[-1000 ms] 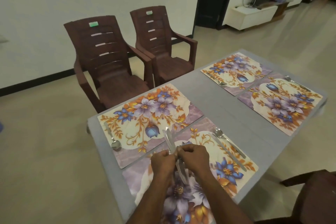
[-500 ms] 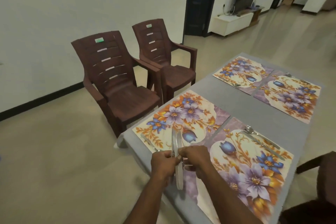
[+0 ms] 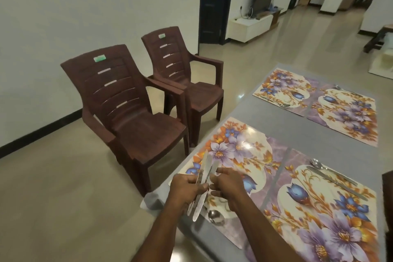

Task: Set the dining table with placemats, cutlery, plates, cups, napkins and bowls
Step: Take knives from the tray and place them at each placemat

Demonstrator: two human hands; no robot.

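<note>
- Knives (image 3: 203,178): a small bunch of table knives, at least two, held upright-tilted over the near-left corner of the table; blades fanned above the fingers, handles sticking out below them toward the table edge.
- Left hand (image 3: 185,187) gripped the bunch at mid-length, fingers curled tight round it, thumb side toward the blades.
- Right hand (image 3: 227,183) sat just right of the bunch; fingertips (image 3: 212,185) met the knives at the same mid-length spot as the left fingers, other fingers loosely spread. Looked like a light pinch on one knife; exact contact hard to tell.
- Near spoon (image 3: 215,217): bowl lay just below and right of the knife handles, under the right wrist, on the near-left placemat (image 3: 244,149).
- That placemat lay directly beneath and beyond both hands; floral print, purple and orange.
- Near-right placemat (image 3: 319,208): to the right of the right hand, edge touching the first mat.
- On it, well right of the fingers, a second spoon (image 3: 316,164) and a laid knife (image 3: 338,183) lay side by side along the mat's far-right edge.
- Far placemats (image 3: 316,104): two more, well beyond the fingers across a bare strip of table (image 3: 297,127); each carried cutlery near an edge, too small to sort.
- Grey tabletop; its near-left corner lay below the left hand.
- Two brown plastic chairs (image 3: 136,110) stood on the floor left of the hands, apart from the table, side by side.
- White low cabinet (image 3: 248,26) with a dark screen on it, far back beyond the fingers.
</note>
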